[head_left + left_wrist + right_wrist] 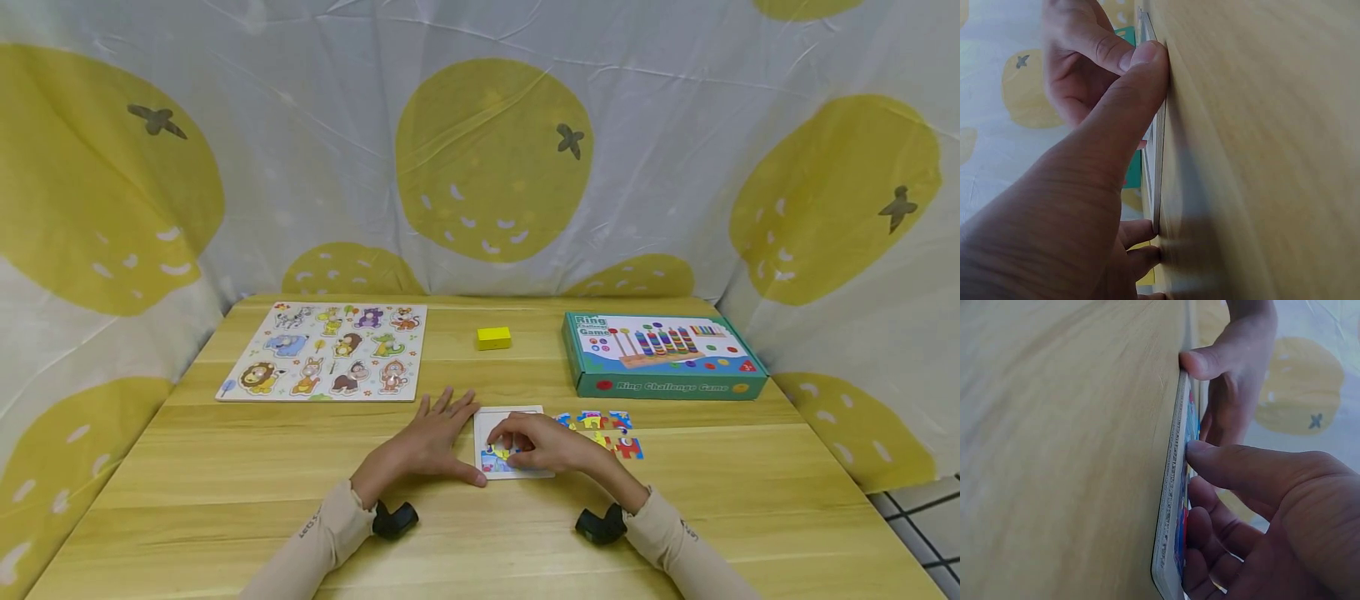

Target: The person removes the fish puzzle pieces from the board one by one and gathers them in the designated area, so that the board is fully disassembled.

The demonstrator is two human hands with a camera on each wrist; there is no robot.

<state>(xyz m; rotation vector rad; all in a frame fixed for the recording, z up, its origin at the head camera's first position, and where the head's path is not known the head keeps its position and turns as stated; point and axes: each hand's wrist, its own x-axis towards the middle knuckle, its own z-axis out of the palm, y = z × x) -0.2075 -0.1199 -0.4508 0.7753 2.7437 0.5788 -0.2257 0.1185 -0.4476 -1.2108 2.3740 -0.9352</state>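
A small white-framed jigsaw tray (536, 474) lies flat on the table, with colourful pieces fitted along its lower left. My left hand (429, 442) is spread along the tray's left side, the thumb at the near corner and a fingertip at the far corner. Over the tray, my right hand (551, 442) has its fingers bent, thumb and fingertips about a yellow and blue puzzle piece (498, 452) at the surface. In the right wrist view, the right thumb (1222, 465) touches the picture side; the fingers hide part of it. Several loose jigsaw pieces (628, 448) lie right of the tray.
At the back left lies an animal puzzle board (322, 352). A yellow block (493, 338) stands at the back middle, and a green Ring Challenge Game box (663, 357) at the back right. A fruit-patterned curtain (330, 167) hangs behind the wooden table (495, 550).
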